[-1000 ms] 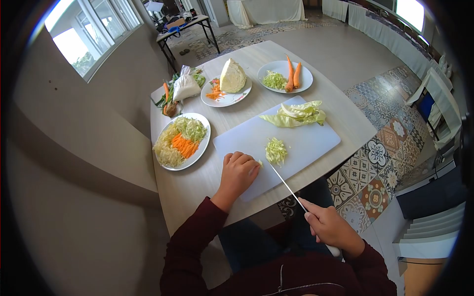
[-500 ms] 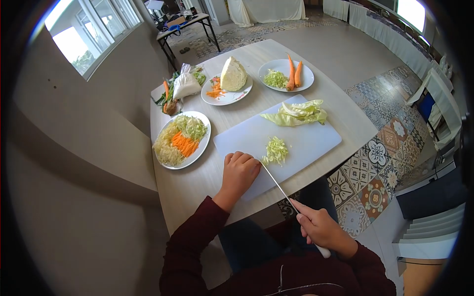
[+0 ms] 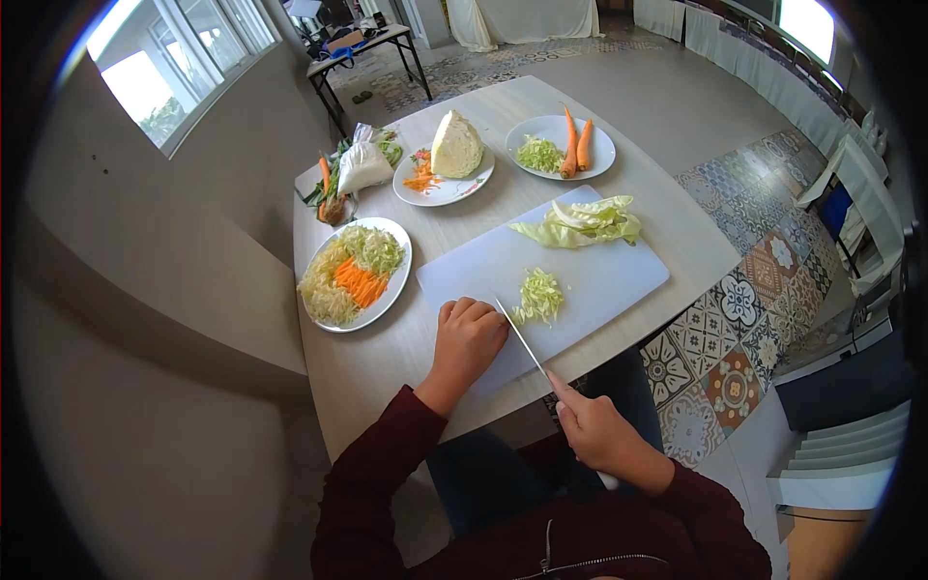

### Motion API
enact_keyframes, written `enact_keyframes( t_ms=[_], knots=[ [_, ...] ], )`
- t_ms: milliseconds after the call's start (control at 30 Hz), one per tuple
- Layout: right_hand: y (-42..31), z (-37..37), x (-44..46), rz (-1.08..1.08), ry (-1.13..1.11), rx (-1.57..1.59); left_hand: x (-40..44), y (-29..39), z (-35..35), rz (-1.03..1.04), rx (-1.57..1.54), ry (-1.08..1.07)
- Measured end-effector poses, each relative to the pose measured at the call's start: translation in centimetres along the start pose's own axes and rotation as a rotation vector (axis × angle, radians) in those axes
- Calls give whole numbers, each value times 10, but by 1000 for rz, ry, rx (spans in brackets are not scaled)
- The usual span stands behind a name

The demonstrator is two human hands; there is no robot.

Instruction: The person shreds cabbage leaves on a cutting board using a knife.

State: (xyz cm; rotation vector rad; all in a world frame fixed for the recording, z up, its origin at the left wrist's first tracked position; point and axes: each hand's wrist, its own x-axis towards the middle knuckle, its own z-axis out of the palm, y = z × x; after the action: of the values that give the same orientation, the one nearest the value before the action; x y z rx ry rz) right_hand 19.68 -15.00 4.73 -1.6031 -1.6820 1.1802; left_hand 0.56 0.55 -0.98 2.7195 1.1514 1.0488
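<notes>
My left hand [image 3: 469, 336] presses down on the left part of a white cutting board [image 3: 464, 261], its fingers curled closed. Whatever lies under those fingers is hidden. My right hand [image 3: 601, 432] is wrapped around the white handle of a knife [image 3: 523, 339]. The blade slants up and left, its tip just right of my left fingertips. Right beside the blade sits a small heap of shredded cabbage [image 3: 539, 296]. Some loose cabbage leaves [image 3: 580, 224] rest at the board's far side.
Left of the board stands a plate [image 3: 406, 261] of shredded cabbage and carrot. Farther back are a plate [image 3: 454, 198] with a cabbage piece [image 3: 456, 145], and another plate [image 3: 601, 145] with two carrots [image 3: 583, 147]. A plastic bag [image 3: 365, 167] lies among vegetables at the back left.
My right hand and the knife have moved up and to the left, and the blade tip now reaches past my left fingertips. The left hand has barely moved.
</notes>
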Motion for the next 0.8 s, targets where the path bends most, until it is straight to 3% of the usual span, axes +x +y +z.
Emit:
enact_keyframes(
  t_ms=[267, 367, 467, 800],
  knots=[
    [0, -7, 9, 4, -11, -26, -1, -2, -1, 15, -5, 22],
    [-13, -24, -11, 209, -100, 175, -3, -4, 4, -1, -13, 13],
    [5, -28, -17, 199, -62, 218, -5, -3, 11, -117, -133, -44],
    [20, -33, 4, 103, 63, 299, -3, -3, 8, -119, -323, -21]
  ],
)
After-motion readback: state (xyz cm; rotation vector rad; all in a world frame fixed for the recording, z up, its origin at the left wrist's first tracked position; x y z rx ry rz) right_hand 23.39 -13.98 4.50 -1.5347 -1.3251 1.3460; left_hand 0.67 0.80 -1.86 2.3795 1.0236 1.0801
